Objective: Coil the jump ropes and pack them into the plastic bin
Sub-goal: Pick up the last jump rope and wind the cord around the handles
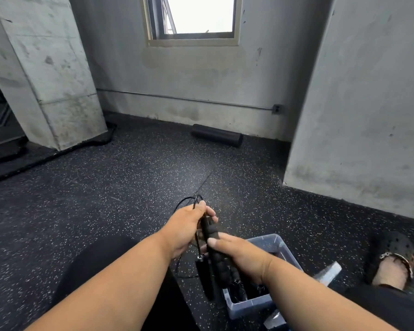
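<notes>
Head view, person seated on the floor (105, 187), dark speckled rubber. Both forearms reach forward over a dark-clad leg.

Left hand (189, 225): fingers curled round the upper end of a black jump rope (207, 231) bundle; thin cord loops (189, 201) stick out above the thumb. Right hand (237, 253): grips the ribbed black handle lower down, thumb laid across it, fingertips wrapped behind. A second handle (202, 271) hangs just below the hands, with slack cord trailing to the floor beside it.

Plastic bin (268, 243): translucent, bluish, on the floor directly under the right wrist. Dark rope items already lie inside; count cannot be told. The held rope is above the bin's near-left corner, not in it.

Right foot in a black perforated clog (394, 247), right of the bin. A black foam roller (216, 134) lies against the far wall (201, 80), well apart from the hands. A thick black rope (58, 151) curves round the concrete pillar (46, 68) at left.
</notes>
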### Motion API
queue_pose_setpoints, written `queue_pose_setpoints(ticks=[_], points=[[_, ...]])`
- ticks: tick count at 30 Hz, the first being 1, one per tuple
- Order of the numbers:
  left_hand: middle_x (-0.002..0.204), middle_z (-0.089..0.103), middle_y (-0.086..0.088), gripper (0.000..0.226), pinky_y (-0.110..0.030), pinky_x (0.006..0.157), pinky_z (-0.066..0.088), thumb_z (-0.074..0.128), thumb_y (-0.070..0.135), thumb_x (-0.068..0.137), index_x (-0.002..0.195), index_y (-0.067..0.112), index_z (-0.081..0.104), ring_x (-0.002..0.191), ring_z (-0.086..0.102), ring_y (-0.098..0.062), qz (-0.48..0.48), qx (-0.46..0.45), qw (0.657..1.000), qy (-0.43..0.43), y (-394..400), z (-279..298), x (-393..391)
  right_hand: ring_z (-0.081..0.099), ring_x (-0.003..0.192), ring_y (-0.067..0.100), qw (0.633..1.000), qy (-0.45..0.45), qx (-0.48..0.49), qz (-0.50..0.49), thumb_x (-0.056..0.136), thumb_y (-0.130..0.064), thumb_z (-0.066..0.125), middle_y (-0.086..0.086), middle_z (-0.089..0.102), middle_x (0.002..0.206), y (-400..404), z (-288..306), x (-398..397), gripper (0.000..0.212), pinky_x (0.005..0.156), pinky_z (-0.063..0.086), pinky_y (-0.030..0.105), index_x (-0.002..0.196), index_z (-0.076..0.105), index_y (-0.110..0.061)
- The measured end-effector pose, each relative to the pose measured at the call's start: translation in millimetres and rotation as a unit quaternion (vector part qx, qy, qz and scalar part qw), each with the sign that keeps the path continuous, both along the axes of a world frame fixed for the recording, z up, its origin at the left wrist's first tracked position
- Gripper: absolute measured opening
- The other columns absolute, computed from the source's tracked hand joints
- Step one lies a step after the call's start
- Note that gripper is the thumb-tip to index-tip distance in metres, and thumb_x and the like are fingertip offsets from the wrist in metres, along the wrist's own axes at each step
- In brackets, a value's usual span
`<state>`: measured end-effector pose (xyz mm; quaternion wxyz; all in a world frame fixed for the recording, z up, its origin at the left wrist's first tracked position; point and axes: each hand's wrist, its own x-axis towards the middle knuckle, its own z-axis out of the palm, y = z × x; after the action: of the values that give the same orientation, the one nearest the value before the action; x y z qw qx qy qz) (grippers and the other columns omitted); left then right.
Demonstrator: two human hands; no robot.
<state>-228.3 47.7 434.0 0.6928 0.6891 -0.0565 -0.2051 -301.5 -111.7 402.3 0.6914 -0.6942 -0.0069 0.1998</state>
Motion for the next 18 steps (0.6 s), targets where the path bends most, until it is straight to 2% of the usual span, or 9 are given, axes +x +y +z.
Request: queue_pose_setpoints(ticks=[3, 5, 7, 8, 10, 13, 16, 18], points=[[0.094, 0.078, -0.008, 0.047, -0.029, 0.066, 0.052, 0.037, 0.041, 0.114, 0.099, 0.012, 0.071, 0.074, 0.065, -0.013, -0.015, -0.002, 1.0, 0.027, -1, -1, -2, 0.072, 0.108, 0.025, 1.0, 0.006, -0.014, -0.015, 0.091, -0.033, 0.066, 0.015, 0.075, 0.118, 9, -11, -1, 0.031, 0.101, 0.054, 0.04, 0.116, 0.072, -0.015], [0.099, 0.079, -0.011, 0.051, -0.03, 0.069, 0.052, 0.034, 0.043, 0.114, 0.105, 0.009, 0.071, 0.078, 0.066, -0.015, -0.02, -0.037, 0.997, 0.067, -1, 4, -2, 0.071, 0.1, 0.022, 0.999, 0.01, -0.01, -0.033, 0.09, -0.028, 0.068, 0.017, 0.076, 0.111, 14, -13, 2, 0.027, 0.092, 0.054, 0.037, 0.111, 0.07, -0.011], [0.106, 0.079, -0.013, 0.056, -0.034, 0.079, 0.053, 0.029, 0.046, 0.114, 0.112, 0.009, 0.072, 0.094, 0.069, -0.022, -0.015, -0.065, 0.994, 0.087, 3, 9, 2, 0.066, 0.091, 0.023, 0.999, 0.007, -0.021, -0.045, 0.076, -0.035, 0.071, 0.013, 0.071, 0.1, 16, -13, 5, 0.034, 0.08, 0.05, 0.038, 0.103, 0.067, -0.016], [0.108, 0.079, -0.013, 0.058, -0.036, 0.084, 0.052, 0.027, 0.046, 0.114, 0.114, 0.009, 0.072, 0.1, 0.07, -0.024, -0.005, -0.08, 0.992, 0.095, 5, 12, 5, 0.065, 0.087, 0.022, 0.998, 0.009, -0.028, -0.046, 0.071, -0.036, 0.07, 0.011, 0.068, 0.097, 16, -12, 7, 0.036, 0.074, 0.047, 0.033, 0.101, 0.065, -0.017], [0.107, 0.079, -0.013, 0.059, -0.043, 0.093, 0.049, 0.026, 0.047, 0.114, 0.117, 0.009, 0.071, 0.101, 0.072, -0.026, 0.017, -0.129, 0.983, 0.128, 12, 16, 12, 0.065, 0.083, 0.019, 0.998, 0.021, -0.052, -0.037, 0.069, -0.036, 0.065, 0.008, 0.067, 0.098, 15, -17, 9, 0.036, 0.063, 0.043, 0.027, 0.1, 0.063, -0.019], [0.105, 0.079, -0.009, 0.058, -0.046, 0.097, 0.047, 0.024, 0.049, 0.114, 0.123, 0.011, 0.068, 0.097, 0.074, -0.023, 0.025, -0.177, 0.97, 0.165, 19, 16, 19, 0.068, 0.085, 0.017, 0.994, 0.033, -0.097, -0.026, 0.069, -0.038, 0.061, 0.006, 0.068, 0.098, 12, -36, 11, 0.044, 0.066, 0.044, 0.032, 0.108, 0.062, -0.017], [0.102, 0.078, -0.008, 0.057, -0.051, 0.102, 0.047, 0.026, 0.049, 0.114, 0.121, 0.012, 0.069, 0.096, 0.075, -0.024, 0.019, -0.202, 0.962, 0.184, 21, 14, 21, 0.065, 0.089, 0.011, 0.991, 0.007, -0.13, -0.026, 0.08, -0.021, 0.06, 0.0, 0.07, 0.101, 8, -49, 12, 0.036, 0.082, 0.052, 0.037, 0.116, 0.059, -0.025], [0.097, 0.076, -0.007, 0.055, -0.056, 0.107, 0.046, 0.028, 0.047, 0.113, 0.118, 0.012, 0.07, 0.093, 0.075, -0.024, 0.011, -0.217, 0.957, 0.19, 18, 14, 19, 0.061, 0.084, 0.007, 0.994, -0.017, -0.11, -0.018, 0.083, -0.004, 0.059, -0.006, 0.068, 0.095, 11, -46, 12, 0.045, 0.077, 0.051, 0.026, 0.121, 0.058, -0.029]])
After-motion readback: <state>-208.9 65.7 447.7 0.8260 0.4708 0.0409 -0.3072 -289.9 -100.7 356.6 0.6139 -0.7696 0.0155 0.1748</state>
